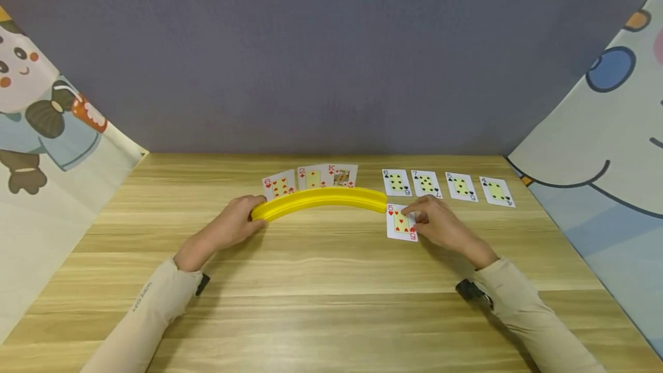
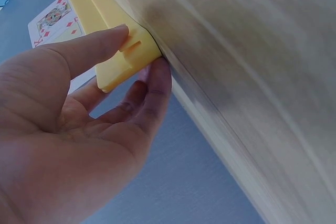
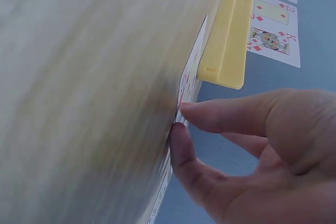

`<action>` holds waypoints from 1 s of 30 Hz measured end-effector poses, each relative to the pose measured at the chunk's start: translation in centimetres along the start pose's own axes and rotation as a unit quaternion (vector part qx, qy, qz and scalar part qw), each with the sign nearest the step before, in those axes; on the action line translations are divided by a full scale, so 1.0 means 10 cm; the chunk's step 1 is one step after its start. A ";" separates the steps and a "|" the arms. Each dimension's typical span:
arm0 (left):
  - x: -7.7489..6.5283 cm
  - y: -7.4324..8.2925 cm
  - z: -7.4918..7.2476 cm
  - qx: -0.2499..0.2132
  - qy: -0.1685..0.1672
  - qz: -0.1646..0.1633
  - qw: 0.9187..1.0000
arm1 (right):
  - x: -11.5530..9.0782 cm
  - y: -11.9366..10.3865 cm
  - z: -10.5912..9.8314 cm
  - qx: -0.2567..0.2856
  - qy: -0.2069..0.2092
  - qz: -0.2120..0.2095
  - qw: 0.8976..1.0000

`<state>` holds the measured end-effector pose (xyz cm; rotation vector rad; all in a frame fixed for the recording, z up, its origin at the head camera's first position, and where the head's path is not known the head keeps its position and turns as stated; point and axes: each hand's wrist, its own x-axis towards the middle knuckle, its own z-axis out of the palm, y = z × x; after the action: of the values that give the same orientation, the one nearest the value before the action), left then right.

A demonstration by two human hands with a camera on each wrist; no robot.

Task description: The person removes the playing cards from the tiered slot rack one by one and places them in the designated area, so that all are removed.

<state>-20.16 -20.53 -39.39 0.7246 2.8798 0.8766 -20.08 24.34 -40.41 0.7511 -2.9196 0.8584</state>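
Observation:
A curved yellow card holder [image 1: 326, 195] lies across the middle of the wooden table. My left hand [image 1: 230, 224] grips its left end, thumb on the near face and fingers round the far side in the left wrist view. Standing in the holder are the six of hearts [image 1: 279, 185], the two of diamonds [image 1: 312, 178] and the king of diamonds [image 1: 342, 177]. By the holder's right end, my right hand [image 1: 441, 224] pinches the right edge of the five of hearts [image 1: 399, 233] between thumb and finger. That card is face up, close over the table.
Several spades lie face up in a row at the back right: the six [image 1: 396, 182], seven [image 1: 427, 183], five [image 1: 461, 187] and four [image 1: 496, 191]. A grey partition [image 1: 331, 62] rises behind the table [image 1: 321, 315]. Cartoon-printed curtains hang at both sides.

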 end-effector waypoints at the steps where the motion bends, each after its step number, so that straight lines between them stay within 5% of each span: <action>1: 0.00 0.00 0.00 0.000 0.001 0.001 1.000 | 0.00 0.00 -0.01 0.003 0.001 0.002 1.000; 14: 0.00 -0.01 0.00 -0.002 0.001 0.004 1.000 | 0.11 -0.24 -0.12 0.041 0.034 0.008 0.999; 19: 0.01 -0.01 0.00 -0.002 -0.001 0.003 1.000 | 0.26 -0.43 -0.17 0.030 0.063 -0.017 0.997; 30: -0.01 0.00 -0.01 -0.003 0.002 0.005 1.000 | 0.67 -0.86 -0.15 0.080 0.060 -0.050 0.994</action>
<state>-20.10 -20.58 -39.28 0.7377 2.8788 0.8872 -22.30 15.80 -33.84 0.8151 -2.7081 1.0954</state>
